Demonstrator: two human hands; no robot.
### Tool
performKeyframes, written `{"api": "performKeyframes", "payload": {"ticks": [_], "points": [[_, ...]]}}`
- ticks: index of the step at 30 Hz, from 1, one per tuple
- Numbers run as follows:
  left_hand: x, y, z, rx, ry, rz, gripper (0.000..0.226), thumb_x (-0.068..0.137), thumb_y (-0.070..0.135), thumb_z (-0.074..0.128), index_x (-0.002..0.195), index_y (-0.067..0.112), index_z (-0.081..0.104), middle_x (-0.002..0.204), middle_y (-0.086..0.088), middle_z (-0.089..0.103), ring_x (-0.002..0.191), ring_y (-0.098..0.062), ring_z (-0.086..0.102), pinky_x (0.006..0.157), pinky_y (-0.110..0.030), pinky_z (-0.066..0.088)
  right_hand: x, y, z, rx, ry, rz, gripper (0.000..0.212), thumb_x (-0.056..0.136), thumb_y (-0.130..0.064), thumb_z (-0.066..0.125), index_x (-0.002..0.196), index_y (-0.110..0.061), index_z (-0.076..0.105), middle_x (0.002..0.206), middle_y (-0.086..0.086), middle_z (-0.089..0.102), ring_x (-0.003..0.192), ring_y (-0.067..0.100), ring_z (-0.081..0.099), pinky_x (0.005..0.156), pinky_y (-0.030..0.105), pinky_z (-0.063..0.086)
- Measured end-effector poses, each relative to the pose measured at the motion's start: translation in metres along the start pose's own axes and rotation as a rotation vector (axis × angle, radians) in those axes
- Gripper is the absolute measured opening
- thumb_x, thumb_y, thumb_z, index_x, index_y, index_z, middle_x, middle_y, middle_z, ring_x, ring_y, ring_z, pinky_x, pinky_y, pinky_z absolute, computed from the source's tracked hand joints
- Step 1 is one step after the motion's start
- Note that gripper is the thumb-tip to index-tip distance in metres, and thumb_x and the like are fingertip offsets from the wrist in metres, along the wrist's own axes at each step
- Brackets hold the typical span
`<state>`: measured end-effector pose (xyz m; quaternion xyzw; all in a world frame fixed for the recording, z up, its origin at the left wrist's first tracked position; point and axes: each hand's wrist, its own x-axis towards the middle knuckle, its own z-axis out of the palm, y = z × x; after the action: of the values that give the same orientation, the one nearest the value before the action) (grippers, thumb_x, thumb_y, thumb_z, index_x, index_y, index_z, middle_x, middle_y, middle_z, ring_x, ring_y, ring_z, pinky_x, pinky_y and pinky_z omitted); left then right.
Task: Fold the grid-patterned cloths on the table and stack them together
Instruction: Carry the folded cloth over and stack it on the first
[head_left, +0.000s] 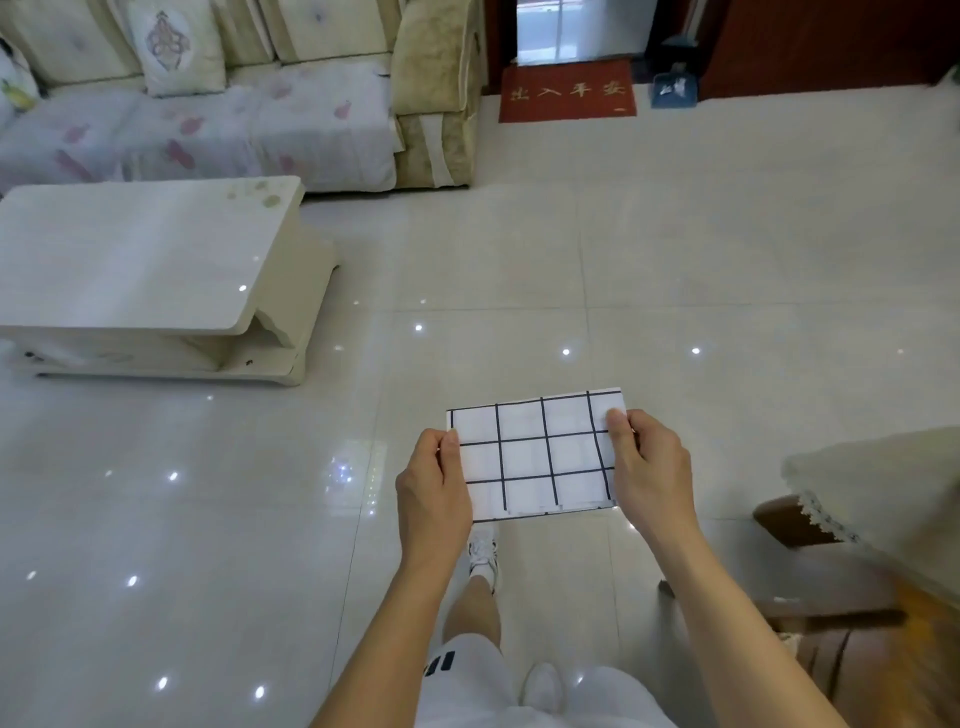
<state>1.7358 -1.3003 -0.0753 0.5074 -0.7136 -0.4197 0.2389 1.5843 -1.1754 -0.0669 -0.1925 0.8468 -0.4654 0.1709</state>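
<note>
Grid-patterned cloth (535, 454), white with dark lines, is held up in the air in front of the person, above the glossy tiled floor (675, 270) and not resting on any surface. It is folded into a flat rectangle showing three rows of squares, with layered edges visible along its near side. Its long axis runs left to right across the view, tilted slightly so that the right end sits a little farther from the person than the left; the broad face is turned up toward the camera.

The left hand (434, 491) has its grip closed on the cloth's left short edge, thumb on top and fingers wrapped underneath. The right hand (652, 467) has its grip closed on the right short edge, thumb pressed on the upper face near the far right corner, fingers below. Both forearms reach forward from the bottom of the view.

Under the cloth a white sneaker (483, 553) and white shorts (467, 670) show that the person is standing.

A pale low counter (145, 260) stands well apart to the left, its top bare in the view. Behind it is a sofa (234, 104) with a patterned cushion (174, 47). A red doormat (567, 91) lies at the doorway far ahead. At the right edge, a lace-trimmed covering (878, 488) drapes over wooden furniture (831, 597).
</note>
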Motion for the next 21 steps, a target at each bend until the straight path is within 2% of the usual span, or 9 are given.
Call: {"api": "performKeyframes", "payload": {"ticks": [2, 5, 10, 14, 18, 21], "points": [[0.031, 0.009, 0.009, -0.011, -0.028, 0.028, 0.032, 0.105, 0.030, 0.039, 0.081, 0.015, 0.054, 0.062, -0.006, 0.052, 0.056, -0.006, 0.043, 0.049, -0.022, 0.037, 0.025, -0.008, 0.004, -0.011, 0.031, 0.017, 0.046, 0.105, -0.029, 0.044, 0.067, -0.004, 0.040, 0.055, -0.002, 0.029, 0.052, 0.012, 0.026, 0.050, 0.027, 0.026], [0.084, 0.025, 0.025, -0.014, -0.067, 0.077, 0.033, 0.105, 0.030, 0.040, 0.080, 0.013, 0.053, 0.058, 0.003, 0.044, 0.055, -0.006, 0.042, 0.050, -0.019, 0.034, 0.068, -0.022, 0.009, -0.034, 0.079, 0.032, 0.045, 0.105, -0.028, 0.043, 0.065, -0.010, 0.036, 0.055, -0.003, 0.029, 0.052, 0.012, 0.026, 0.051, 0.026, 0.026], [0.174, 0.057, 0.054, -0.021, -0.155, 0.126, 0.032, 0.106, 0.029, 0.040, 0.080, 0.014, 0.052, 0.057, 0.004, 0.041, 0.053, -0.006, 0.040, 0.050, -0.020, 0.033, 0.143, -0.044, 0.020, -0.059, 0.177, 0.083, 0.045, 0.105, -0.030, 0.041, 0.070, -0.001, 0.039, 0.057, -0.001, 0.030, 0.056, 0.015, 0.027, 0.052, 0.032, 0.024], [0.232, 0.080, 0.078, -0.016, -0.223, 0.168, 0.032, 0.106, 0.028, 0.040, 0.081, 0.013, 0.052, 0.057, 0.004, 0.042, 0.053, -0.005, 0.040, 0.050, -0.019, 0.033, 0.194, -0.055, 0.027, -0.077, 0.272, 0.117, 0.046, 0.105, -0.031, 0.041, 0.070, -0.002, 0.037, 0.056, -0.001, 0.030, 0.055, 0.016, 0.028, 0.053, 0.035, 0.024], [0.269, 0.102, 0.106, -0.010, -0.291, 0.238, 0.031, 0.106, 0.028, 0.040, 0.081, 0.012, 0.052, 0.056, 0.004, 0.041, 0.053, -0.008, 0.038, 0.050, -0.021, 0.033, 0.227, -0.051, 0.022, -0.100, 0.355, 0.163, 0.046, 0.105, -0.031, 0.040, 0.070, -0.002, 0.040, 0.056, -0.001, 0.033, 0.055, 0.015, 0.030, 0.051, 0.030, 0.025], [0.284, 0.121, 0.129, -0.013, -0.339, 0.272, 0.031, 0.105, 0.028, 0.040, 0.082, 0.013, 0.051, 0.056, 0.003, 0.041, 0.053, -0.009, 0.038, 0.049, -0.022, 0.032, 0.247, -0.047, 0.008, -0.090, 0.398, 0.196, 0.046, 0.105, -0.032, 0.040, 0.070, -0.001, 0.042, 0.056, 0.000, 0.035, 0.054, 0.014, 0.031, 0.052, 0.033, 0.026]]}}
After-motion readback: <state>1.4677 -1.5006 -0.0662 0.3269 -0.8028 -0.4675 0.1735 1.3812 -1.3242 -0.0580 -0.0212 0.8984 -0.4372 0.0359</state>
